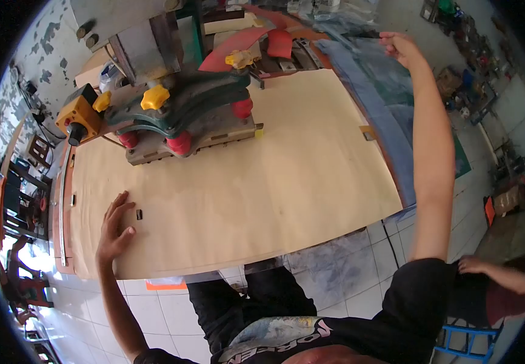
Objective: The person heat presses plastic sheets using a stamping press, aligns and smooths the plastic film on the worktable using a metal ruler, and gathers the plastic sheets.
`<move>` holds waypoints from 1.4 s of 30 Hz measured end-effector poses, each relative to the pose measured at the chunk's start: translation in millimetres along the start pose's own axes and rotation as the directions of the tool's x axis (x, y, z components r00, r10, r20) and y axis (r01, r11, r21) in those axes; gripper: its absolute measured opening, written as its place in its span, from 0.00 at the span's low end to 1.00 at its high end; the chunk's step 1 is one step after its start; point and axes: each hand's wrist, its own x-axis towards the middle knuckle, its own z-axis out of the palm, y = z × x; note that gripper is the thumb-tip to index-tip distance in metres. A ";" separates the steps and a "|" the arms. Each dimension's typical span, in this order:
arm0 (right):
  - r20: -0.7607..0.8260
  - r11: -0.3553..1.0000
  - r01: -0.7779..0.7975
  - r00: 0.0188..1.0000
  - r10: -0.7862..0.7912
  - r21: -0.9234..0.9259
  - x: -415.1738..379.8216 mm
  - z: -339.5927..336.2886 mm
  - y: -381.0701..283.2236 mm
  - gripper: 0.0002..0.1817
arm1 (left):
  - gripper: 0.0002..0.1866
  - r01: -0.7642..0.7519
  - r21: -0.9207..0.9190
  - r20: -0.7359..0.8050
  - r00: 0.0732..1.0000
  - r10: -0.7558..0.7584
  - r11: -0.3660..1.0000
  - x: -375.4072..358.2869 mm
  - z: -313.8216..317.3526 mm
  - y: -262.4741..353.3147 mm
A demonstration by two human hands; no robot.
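Observation:
My left hand (116, 230) lies on a large cream paper sheet (311, 182) near its front left, fingers spread. Just right of its fingertips is a small black block (139, 214). My right hand (399, 48) reaches far out to the back right, above bluish clear plastic sheets (359, 60). Its fingers are bent and look slightly apart, and I make out nothing between them. Over the paper's back left stands a press head (183, 115) with red rubber mounts and yellow knobs.
An orange control box (77, 118) with a black knob juts from the press's left. Red pieces (238, 45) lie behind it. A metal ruler strip (62, 212) runs along the table's left edge. At right, another person's arm (499, 273) shows near a blue stool (468, 343).

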 end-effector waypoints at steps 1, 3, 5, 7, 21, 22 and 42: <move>-0.003 1.000 0.001 1.000 -0.001 0.002 -2.9 0.8 -0.4 0.17 | 0.36 -0.003 0.002 0.000 1.000 0.003 1.000 -0.7 0.8 0.1; -0.035 0.990 -0.061 0.997 0.066 0.129 -17.7 1.0 3.9 0.15 | 0.41 0.003 -0.302 -0.096 0.995 -0.034 0.953 -0.4 1.2 4.8; -0.018 0.985 -0.091 0.995 0.095 0.149 -39.8 3.6 4.8 0.14 | 0.39 -0.042 -0.214 -0.118 0.993 0.017 0.976 6.7 -4.7 31.7; -0.006 0.978 -0.123 0.992 0.126 0.169 -61.7 -3.8 10.9 0.13 | 0.32 -0.178 -0.138 -0.153 0.976 0.157 0.974 22.6 -2.5 98.6; 0.070 0.877 -0.094 0.995 0.069 0.471 -147.8 -33.9 18.4 0.11 | 0.41 -0.648 -0.308 -0.318 0.760 0.567 0.697 325.6 233.1 352.7; 0.101 0.859 -0.064 0.995 0.014 0.508 -151.6 -30.9 16.9 0.11 | 0.40 -0.673 -0.315 -0.362 0.737 0.571 0.669 335.0 239.0 368.7; 0.069 0.434 0.151 0.978 -0.198 -0.888 -191.7 4.5 181.6 0.23 | 0.16 -0.633 -0.111 -0.727 0.577 0.372 0.766 464.3 172.1 408.4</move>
